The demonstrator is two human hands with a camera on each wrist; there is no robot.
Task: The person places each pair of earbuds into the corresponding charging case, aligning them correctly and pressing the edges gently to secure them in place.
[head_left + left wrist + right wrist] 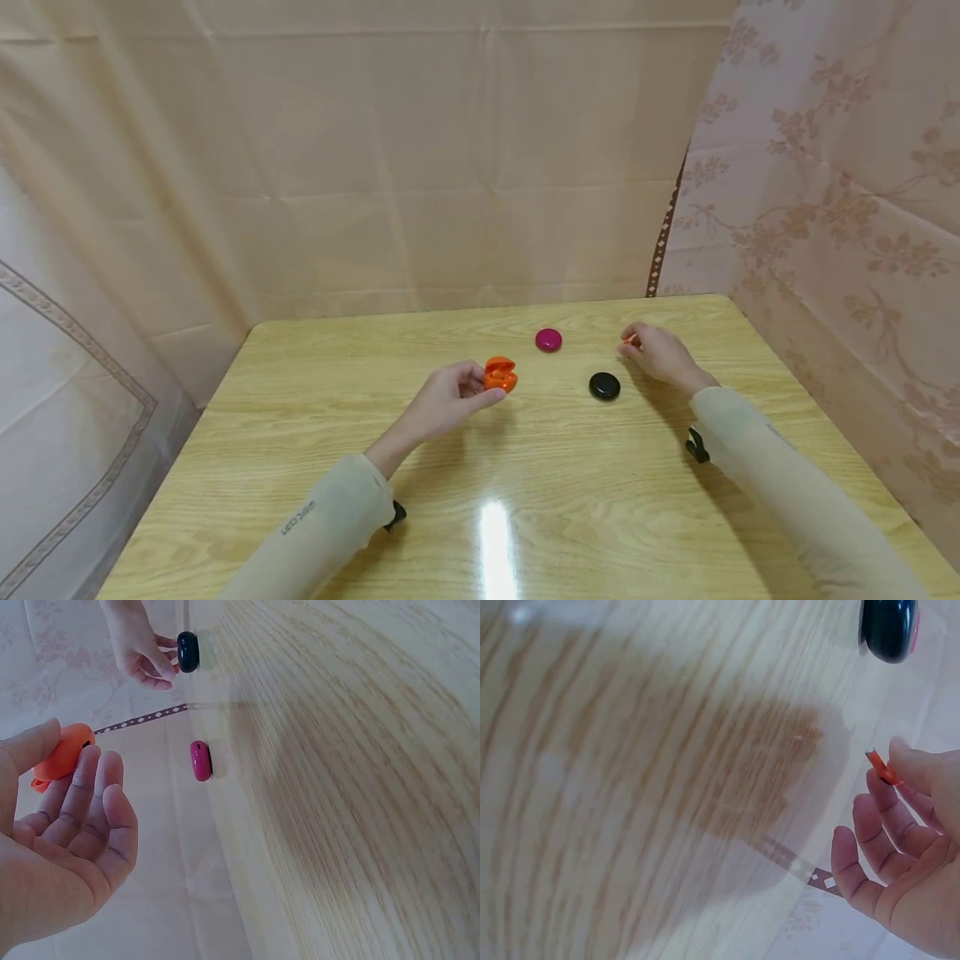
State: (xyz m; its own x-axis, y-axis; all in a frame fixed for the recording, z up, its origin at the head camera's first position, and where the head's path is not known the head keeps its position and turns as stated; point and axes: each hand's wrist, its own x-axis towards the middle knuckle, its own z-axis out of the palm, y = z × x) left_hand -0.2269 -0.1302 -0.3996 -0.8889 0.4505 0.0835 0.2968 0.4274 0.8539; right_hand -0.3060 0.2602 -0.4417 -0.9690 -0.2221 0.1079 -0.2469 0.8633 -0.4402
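In my left hand (448,402) I grip an orange earbud case (500,381), raised above the table with its lid up; in the left wrist view the case (69,752) sits between thumb and fingers. My right hand (663,354) pinches a small orange earbud (883,769) between thumb and fingertips, its stem showing in the right wrist view. Close to the right hand, a round black case (604,386) lies on the table. A magenta case (548,340) lies farther back, between the two hands; its lid is down, as is the black one's.
The wood-grain table (315,400) extends under both arms. A beige curtain (360,167) hangs along its back edge, and a floral curtain (840,192) borders the right side. Black straps (697,446) show at the wrists.
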